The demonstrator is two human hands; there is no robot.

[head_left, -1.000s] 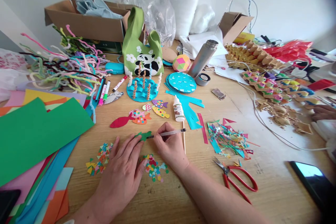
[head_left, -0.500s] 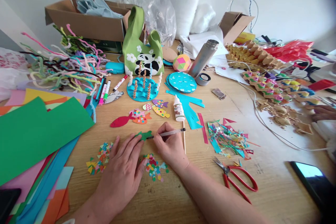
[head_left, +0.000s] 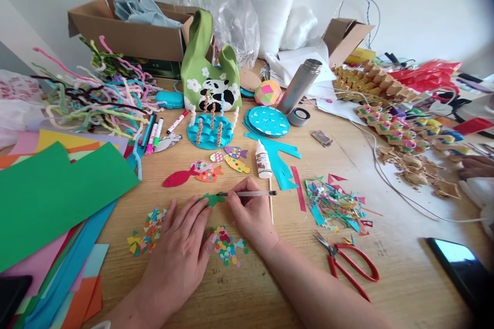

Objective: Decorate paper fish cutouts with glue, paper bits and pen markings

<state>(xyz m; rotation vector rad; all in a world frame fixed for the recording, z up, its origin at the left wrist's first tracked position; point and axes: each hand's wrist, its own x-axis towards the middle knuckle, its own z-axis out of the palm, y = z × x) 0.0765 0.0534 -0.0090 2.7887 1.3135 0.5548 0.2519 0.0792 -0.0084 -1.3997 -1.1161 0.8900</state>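
My left hand (head_left: pixel 181 247) lies flat, fingers stretched, its fingertips pressing a small green paper cutout (head_left: pixel 214 199) to the table. Part of the cutout is hidden under those fingers. In my right hand (head_left: pixel 250 213) is a slim pen (head_left: pixel 257 194), pinched and almost level, its tip at the cutout's right end. Loose colored paper dots (head_left: pixel 227 247) lie between my hands, and small paper bits (head_left: pixel 152 223) sit left of my left hand. Beyond the cutout are a red paper fish (head_left: pixel 177 177) and several decorated paper fish (head_left: pixel 208 174).
A white glue bottle (head_left: pixel 263 160) stands ahead of my right hand. Red-handled scissors (head_left: pixel 351 262) and paper scraps (head_left: pixel 335 203) lie to the right. Green paper sheets (head_left: pixel 69 190) cover the left. A steel flask (head_left: pixel 301 85) stands behind; another person's hand (head_left: pixel 478 167) shows far right.
The pen has swung to a more level angle, and its tip has shifted slightly up along the green cutout's right end. My left hand stays in place.
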